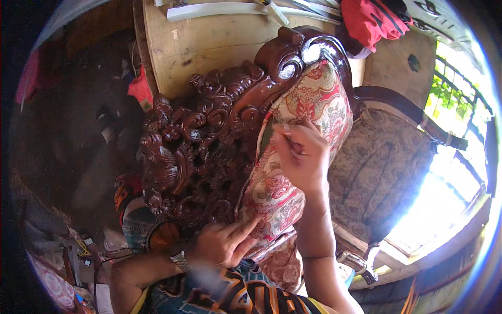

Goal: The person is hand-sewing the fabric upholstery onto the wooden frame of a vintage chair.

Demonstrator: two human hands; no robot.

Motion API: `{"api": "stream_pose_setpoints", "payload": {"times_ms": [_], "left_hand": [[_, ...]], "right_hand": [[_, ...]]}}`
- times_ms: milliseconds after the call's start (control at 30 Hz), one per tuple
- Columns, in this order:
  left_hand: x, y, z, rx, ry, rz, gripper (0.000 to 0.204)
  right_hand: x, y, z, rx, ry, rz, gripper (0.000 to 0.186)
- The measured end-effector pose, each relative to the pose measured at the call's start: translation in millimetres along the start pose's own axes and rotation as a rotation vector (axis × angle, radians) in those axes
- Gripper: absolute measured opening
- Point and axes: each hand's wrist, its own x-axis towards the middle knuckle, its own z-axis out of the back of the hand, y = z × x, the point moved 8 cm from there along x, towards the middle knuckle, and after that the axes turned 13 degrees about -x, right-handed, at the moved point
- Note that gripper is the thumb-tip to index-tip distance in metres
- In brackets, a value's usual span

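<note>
Glossy dark carved wooden furniture (pixel 214 115) fills the middle, with a padded red, cream and floral upholstered panel (pixel 324 104) along its right side. A narrow green strip (pixel 265 137) shows along the panel's left edge. My right hand (pixel 303 154) is raised over that edge, fingers curled in a pinch on something too small or hidden to make out. Lower down, my left hand (pixel 222 243) has its fingers stretched out toward the fabric's lower part, index fingertip at the cloth, holding nothing that I can see.
A second upholstered chair (pixel 381 167) is at the right, beside a bright barred opening (pixel 452 83). Behind is a plywood board (pixel 193 47) with white strips (pixel 219 11) and a red cloth bundle (pixel 374 23). Assorted scraps (pixel 78 251) lie at the lower left.
</note>
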Motion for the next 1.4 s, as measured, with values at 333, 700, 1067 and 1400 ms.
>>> {"api": "stream_pose_setpoints", "payload": {"times_ms": [333,700,1067,1400], "left_hand": [[-13,3,3,-0.105,0.023,0.014,0.05],[-19,3,14,-0.529,-0.038,0.249,0.066],[-12,8,43,-0.4,-0.124,0.272,0.062],[86,-95,130,0.024,-0.274,0.096,0.035]], "right_hand": [[1,-21,5,-0.516,-0.045,0.077,0.04],[-84,9,-4,0.024,-0.005,-0.124,0.011],[-146,34,-55,1.405,0.244,-0.728,0.02],[-196,14,-1,0.977,0.105,-0.468,0.013]]}}
